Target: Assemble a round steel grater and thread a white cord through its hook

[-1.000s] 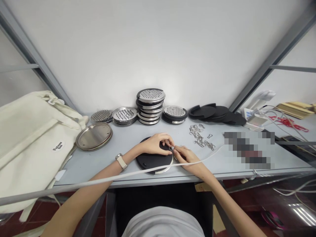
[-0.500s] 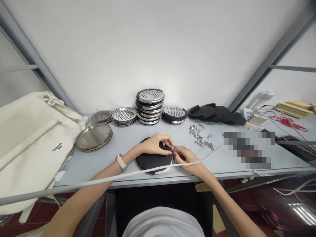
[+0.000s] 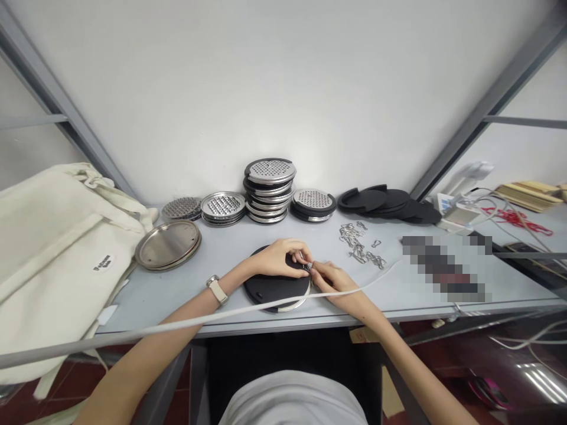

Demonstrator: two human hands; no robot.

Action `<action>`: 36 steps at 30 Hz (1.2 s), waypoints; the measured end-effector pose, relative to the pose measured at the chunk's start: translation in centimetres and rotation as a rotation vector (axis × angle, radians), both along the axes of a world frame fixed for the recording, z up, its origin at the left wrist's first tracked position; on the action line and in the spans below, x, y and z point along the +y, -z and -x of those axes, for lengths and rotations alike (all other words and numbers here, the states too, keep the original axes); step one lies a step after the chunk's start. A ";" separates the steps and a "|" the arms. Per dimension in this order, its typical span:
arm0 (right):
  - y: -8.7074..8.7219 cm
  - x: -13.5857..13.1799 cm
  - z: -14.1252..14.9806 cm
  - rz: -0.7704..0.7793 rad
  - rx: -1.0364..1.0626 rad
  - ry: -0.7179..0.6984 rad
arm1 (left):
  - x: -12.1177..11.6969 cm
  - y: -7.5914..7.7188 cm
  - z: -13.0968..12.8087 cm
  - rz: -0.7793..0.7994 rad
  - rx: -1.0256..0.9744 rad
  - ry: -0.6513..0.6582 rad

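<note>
A black round disc (image 3: 274,288) with a silver metal edge lies flat near the table's front edge. My left hand (image 3: 283,258) rests on top of it, thumb and fingers closed in a pinch at its right rim. Meeting it there, my right hand (image 3: 334,282) also has its fingertips pinched together. Between the fingertips of both hands shows a small metal clip (image 3: 306,267), partly hidden by the fingers. Beyond my right hand lies a loose heap of metal clips (image 3: 354,241), and a single one sits apart from them.
Along the wall stand a tall stack of black-rimmed graters (image 3: 270,192), a shorter stack (image 3: 313,205), bare grater plates (image 3: 222,206) and black discs (image 3: 385,200). Smooth metal discs (image 3: 166,245) lie left, beside a cream bag (image 3: 57,254). A white cable (image 3: 186,323) crosses in front of my forearms.
Almost nothing differs. Both hands stay pinched at the rim of the black disc, with only a slight shift in the right fingers.
</note>
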State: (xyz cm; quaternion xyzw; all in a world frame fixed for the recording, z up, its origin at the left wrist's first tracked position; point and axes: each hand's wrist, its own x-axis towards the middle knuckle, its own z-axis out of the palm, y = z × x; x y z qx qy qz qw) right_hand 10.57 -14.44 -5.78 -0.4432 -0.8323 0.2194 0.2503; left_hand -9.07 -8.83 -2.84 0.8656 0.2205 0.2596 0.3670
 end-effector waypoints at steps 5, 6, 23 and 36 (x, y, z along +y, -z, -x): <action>-0.1 0.0 0.0 0.000 -0.005 -0.002 | 0.0 0.0 0.0 0.000 -0.004 0.000; -0.1 0.0 0.0 0.001 -0.005 -0.004 | -0.1 -0.1 0.0 -0.001 -0.004 0.001; -0.1 0.1 -0.2 0.048 0.034 0.013 | 0.0 -0.2 -0.1 0.034 -0.014 0.011; -0.2 0.2 -0.4 0.091 0.090 0.024 | -0.1 -0.2 -0.2 0.078 -0.012 0.021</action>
